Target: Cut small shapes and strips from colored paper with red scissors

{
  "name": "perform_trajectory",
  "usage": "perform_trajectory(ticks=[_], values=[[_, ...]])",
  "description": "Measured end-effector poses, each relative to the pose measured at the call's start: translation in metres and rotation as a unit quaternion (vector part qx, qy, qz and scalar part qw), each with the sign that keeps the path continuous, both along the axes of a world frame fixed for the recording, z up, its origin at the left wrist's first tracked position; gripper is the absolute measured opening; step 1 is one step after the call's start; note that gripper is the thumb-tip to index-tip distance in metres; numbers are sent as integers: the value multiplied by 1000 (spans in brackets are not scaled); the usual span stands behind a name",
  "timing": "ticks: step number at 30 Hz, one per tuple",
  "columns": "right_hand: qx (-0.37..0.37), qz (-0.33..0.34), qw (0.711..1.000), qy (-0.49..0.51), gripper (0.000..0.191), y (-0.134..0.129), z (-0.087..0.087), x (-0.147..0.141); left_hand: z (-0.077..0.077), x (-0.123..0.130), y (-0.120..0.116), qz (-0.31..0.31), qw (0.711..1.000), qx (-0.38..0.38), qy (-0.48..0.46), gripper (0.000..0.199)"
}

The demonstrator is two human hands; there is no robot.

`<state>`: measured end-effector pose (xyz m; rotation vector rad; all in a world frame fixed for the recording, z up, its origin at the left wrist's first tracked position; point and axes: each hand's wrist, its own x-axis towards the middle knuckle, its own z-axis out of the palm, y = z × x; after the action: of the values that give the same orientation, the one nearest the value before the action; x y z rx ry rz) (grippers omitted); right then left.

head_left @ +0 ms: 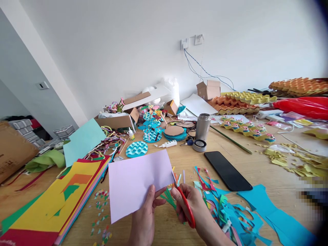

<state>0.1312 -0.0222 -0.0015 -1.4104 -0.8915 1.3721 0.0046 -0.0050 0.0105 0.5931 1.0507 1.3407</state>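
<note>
A sheet of pale purple paper is held up over the table, tilted a little. My left hand grips it at its lower right edge, thumb on the front face and fingers behind. In my right hand is a pair of scissors with red handles. The blades point up and to the left, touching or very close to the sheet's right edge; whether paper lies between them I cannot tell. Below the hands lie thin green paper strips.
Coloured paper sheets are stacked at left. Blue paper scraps and a black phone lie at right. Farther back stand a steel flask, a glue bottle, a wavy blue disc and egg trays.
</note>
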Motion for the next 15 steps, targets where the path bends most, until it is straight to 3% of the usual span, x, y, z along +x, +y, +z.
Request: perform_trajectory(ticks=[9,15], values=[[-3,14,1000,-17,48,-1,2,0,-1,-1,1,3,1000,-11,-3,25],[6,8,1000,0,51,-1,3,0,1,0,0,9,1000,2,-1,44]])
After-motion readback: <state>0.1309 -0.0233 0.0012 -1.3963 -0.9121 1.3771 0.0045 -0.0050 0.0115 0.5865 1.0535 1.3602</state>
